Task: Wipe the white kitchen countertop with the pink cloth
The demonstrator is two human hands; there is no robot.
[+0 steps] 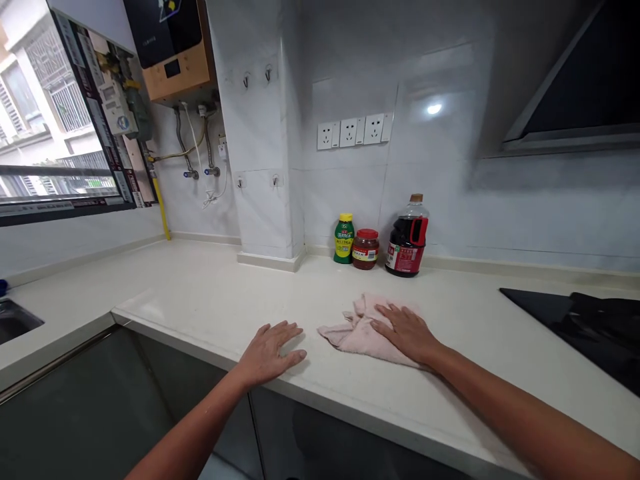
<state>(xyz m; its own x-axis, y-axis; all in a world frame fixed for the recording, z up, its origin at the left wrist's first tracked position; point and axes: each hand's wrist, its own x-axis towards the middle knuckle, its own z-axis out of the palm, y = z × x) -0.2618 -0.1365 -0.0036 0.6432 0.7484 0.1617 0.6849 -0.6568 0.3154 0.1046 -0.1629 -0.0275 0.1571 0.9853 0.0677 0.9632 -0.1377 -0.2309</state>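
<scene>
A pale pink cloth (357, 337) lies crumpled on the white countertop (200, 293). My right hand (404, 330) rests flat on top of it, fingers stretched out and pointing left. To the left of the cloth, my left hand (273, 353) is at the counter's front edge with its fingers extended and the thumb apart. Nothing is in that hand; whether it touches the counter I cannot tell. Behind the cloth, by the wall, stand a green bottle with a yellow cap (344, 240), a red-lidded jar (365, 250) and a large bottle of dark liquid (407, 239).
A black stove (590, 327) is at the right, below a dark range hood (575, 87). At far left is a sink corner (17, 320). A wall pillar (263, 213) juts onto the counter. Wall sockets (350, 132) sit above the bottles; a water heater (170, 60) hangs upper left.
</scene>
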